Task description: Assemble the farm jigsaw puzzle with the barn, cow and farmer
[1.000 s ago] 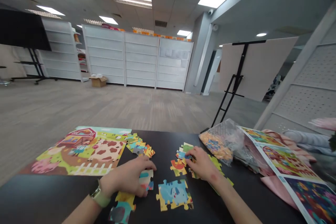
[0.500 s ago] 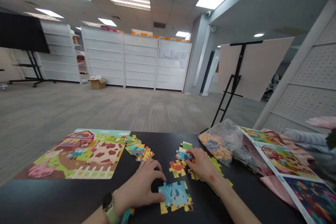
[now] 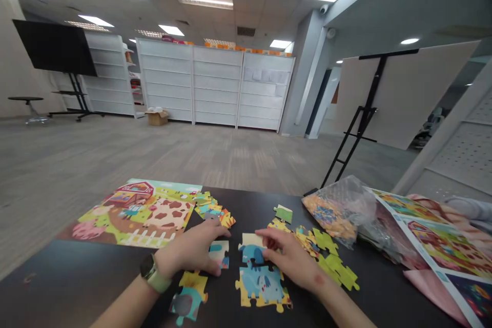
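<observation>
My left hand (image 3: 194, 250) has its thumb and fingers around a white-and-blue puzzle piece (image 3: 220, 254). My right hand (image 3: 289, 257) pinches a puzzle piece with a blue elephant head (image 3: 250, 252) by its right side. That piece lies just above a joined blue elephant section (image 3: 262, 283), its lower edge at or very near the section's top; whether they interlock I cannot tell. Below my left hand lies a yellow-and-teal section (image 3: 189, 294). Green pieces (image 3: 338, 269) and yellow patterned pieces (image 3: 305, 238) are scattered beyond my right hand.
A farm picture board (image 3: 154, 212) lies at left, with a cluster of pieces (image 3: 211, 210) beside it. At right are a clear plastic bag of pieces (image 3: 332, 215) and printed picture sheets (image 3: 426, 236). An easel (image 3: 359, 118) stands beyond the dark table (image 3: 246, 202).
My right hand has brought the elephant-head piece toward me, up to the joined section. My left hand has left that section and now holds a white-and-blue piece. The view has turned left.
</observation>
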{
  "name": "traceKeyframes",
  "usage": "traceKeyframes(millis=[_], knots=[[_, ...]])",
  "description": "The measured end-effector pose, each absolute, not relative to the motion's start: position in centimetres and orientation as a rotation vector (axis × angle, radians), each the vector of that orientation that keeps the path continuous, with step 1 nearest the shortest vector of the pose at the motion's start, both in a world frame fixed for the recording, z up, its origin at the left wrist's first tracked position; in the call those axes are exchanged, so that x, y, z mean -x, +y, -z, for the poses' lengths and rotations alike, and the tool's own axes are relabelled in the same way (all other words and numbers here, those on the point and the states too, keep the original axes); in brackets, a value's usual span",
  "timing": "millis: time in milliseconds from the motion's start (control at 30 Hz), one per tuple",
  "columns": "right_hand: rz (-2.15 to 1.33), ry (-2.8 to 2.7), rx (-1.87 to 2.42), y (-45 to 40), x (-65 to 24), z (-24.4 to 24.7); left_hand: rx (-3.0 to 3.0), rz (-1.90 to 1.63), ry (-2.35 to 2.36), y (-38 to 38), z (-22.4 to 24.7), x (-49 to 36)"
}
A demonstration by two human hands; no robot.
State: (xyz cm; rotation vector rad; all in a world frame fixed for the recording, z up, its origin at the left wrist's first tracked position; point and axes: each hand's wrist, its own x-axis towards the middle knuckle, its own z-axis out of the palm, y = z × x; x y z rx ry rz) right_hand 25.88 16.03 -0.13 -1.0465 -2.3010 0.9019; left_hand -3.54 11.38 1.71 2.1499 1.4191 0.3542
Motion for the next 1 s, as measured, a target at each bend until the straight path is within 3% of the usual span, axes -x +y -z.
traceKeyframes(millis=[500,1000], knots=[[-0.678,-2.614,0.972,14.6,-24.6,0.0,-2.341,-0.509,1.287,10.3,-0.8,-0.8],[-0.524,-2.787,0.940,13.1,-24.7,-1.9,-2.188,-0.297,1.414,10.8,-1.8,1.8]])
